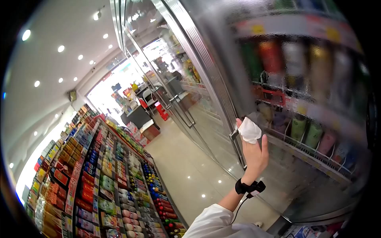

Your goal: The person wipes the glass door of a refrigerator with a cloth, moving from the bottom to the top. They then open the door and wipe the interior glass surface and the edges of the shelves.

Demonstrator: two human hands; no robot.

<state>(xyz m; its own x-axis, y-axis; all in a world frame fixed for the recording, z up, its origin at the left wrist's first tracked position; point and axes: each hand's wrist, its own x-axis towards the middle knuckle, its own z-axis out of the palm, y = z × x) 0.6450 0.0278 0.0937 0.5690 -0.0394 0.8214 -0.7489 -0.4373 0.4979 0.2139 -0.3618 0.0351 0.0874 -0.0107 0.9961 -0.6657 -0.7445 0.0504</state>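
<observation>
My left hand [254, 154] is raised at the glass door of a drinks cooler, beside its metal handle [237, 148]. A crumpled white tissue or cloth [250, 130] covers most of its fingers, held against or close to the glass. One fingertip shows left of the tissue, and another digit points up on its right. A black strap with a small device and cable [251, 187] is round the wrist, below which comes a white sleeve [212, 222]. My right hand is not visible.
Bottles and packets stand in the cooler [313, 135] behind wet or fogged glass. More glass doors with long handles [180, 111] run toward the bright shopfront. Across the tiled aisle [190, 170], shelves of packaged goods [107, 178] fill the left. Boxes [150, 131] stand by a counter [139, 116].
</observation>
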